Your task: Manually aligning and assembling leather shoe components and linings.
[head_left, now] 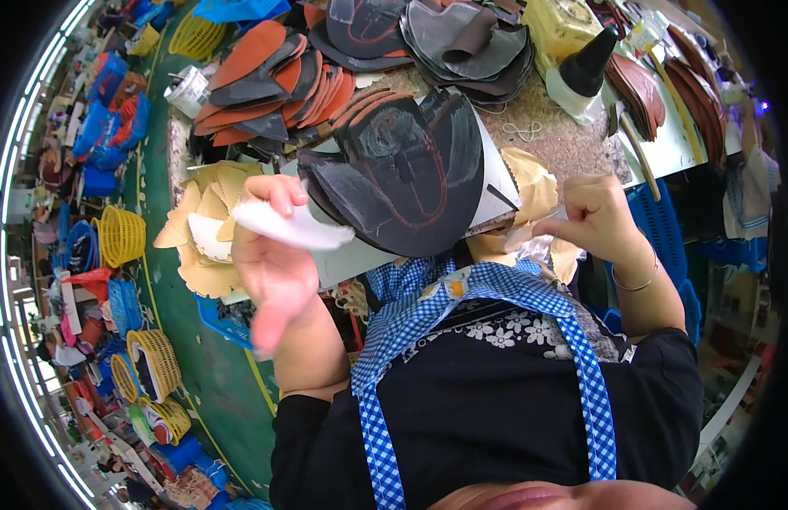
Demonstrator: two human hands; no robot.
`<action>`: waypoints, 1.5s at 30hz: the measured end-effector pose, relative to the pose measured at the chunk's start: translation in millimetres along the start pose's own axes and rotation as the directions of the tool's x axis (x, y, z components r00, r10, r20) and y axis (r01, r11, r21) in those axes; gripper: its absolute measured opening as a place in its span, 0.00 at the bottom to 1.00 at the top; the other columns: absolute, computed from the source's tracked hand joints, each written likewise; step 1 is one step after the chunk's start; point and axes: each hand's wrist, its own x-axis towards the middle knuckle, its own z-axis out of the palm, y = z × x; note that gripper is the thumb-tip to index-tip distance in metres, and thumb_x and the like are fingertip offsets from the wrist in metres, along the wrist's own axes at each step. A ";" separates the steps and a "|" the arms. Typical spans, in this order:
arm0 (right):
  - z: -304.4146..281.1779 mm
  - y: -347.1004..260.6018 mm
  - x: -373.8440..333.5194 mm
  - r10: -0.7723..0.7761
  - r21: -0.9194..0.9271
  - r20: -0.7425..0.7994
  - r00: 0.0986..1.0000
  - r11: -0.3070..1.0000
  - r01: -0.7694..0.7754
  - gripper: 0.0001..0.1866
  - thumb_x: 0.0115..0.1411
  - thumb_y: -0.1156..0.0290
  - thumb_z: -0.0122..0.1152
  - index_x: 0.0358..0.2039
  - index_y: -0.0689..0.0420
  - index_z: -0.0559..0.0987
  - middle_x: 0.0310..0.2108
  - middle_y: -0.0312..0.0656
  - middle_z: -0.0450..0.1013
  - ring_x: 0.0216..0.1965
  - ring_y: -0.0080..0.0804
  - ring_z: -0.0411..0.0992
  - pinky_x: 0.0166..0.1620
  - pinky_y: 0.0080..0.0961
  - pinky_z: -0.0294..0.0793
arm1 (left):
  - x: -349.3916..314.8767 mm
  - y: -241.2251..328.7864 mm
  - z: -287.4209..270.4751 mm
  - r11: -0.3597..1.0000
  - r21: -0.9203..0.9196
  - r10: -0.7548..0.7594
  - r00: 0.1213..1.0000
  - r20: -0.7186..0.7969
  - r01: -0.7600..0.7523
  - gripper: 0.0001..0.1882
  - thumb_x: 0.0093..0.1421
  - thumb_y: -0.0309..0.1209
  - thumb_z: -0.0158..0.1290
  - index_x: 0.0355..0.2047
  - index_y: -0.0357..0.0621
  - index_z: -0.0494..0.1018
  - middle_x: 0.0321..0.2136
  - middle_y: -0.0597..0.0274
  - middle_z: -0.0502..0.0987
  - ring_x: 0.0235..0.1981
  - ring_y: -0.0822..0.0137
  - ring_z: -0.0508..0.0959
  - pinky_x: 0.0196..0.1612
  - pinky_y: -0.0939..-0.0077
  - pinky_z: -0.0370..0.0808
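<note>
The left hand (279, 268) grips a thin, curved white piece (300, 229) with its fingers; the piece looks soft, but its edges are blurred. It is in the air, near the left side of a dark stack (394, 174), whose flat, rounded sheets show a reddish line and whitish smears on top. The right hand (606, 217) has its fingers curled and its thumb pointing inward; whether it pinches something, one cannot tell. The stack lies on a white board (494, 163), upon a worn, speckled brown table (530, 136). Beyond scalloped beige pieces (180, 225), on the left, are a green floor (211, 365) and yellow baskets (122, 236). The checked apron (496, 285) is close to the stack's front edge, so the room there is narrow; orange and black pieces (262, 64) crowd the back, while the floor forms a wider lane.
</note>
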 end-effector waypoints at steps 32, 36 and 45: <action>65.9 -30.5 76.8 0.078 -0.110 -0.239 0.968 0.988 -0.107 0.23 0.42 0.55 0.73 0.21 0.56 0.68 0.16 0.39 0.68 0.21 0.39 0.71 0.25 0.30 0.69 | -27.2 -20.1 39.8 0.108 0.958 -0.346 0.913 -0.214 0.266 0.34 0.41 0.42 0.69 0.43 0.41 0.64 0.22 0.61 0.73 0.19 0.58 0.75 0.23 0.66 0.70; 44.8 0.4 108.1 0.220 0.130 -0.377 0.900 0.974 -0.184 0.23 0.41 0.53 0.73 0.26 0.56 0.72 0.21 0.38 0.69 0.25 0.40 0.72 0.29 0.30 0.70 | -24.6 -23.9 35.8 0.183 0.970 0.045 0.987 0.155 -0.161 0.29 0.43 0.39 0.67 0.42 0.43 0.68 0.32 0.59 0.73 0.31 0.58 0.74 0.34 0.64 0.69; 48.6 121.0 195.0 0.116 -0.176 -0.514 0.850 0.956 -0.236 0.13 0.48 0.60 0.67 0.26 0.56 0.81 0.29 0.43 0.75 0.34 0.41 0.74 0.41 0.34 0.72 | -23.2 -39.0 54.1 0.439 0.881 -0.287 0.902 0.322 -0.175 0.11 0.47 0.29 0.62 0.30 0.43 0.72 0.29 0.63 0.72 0.30 0.59 0.72 0.34 0.67 0.68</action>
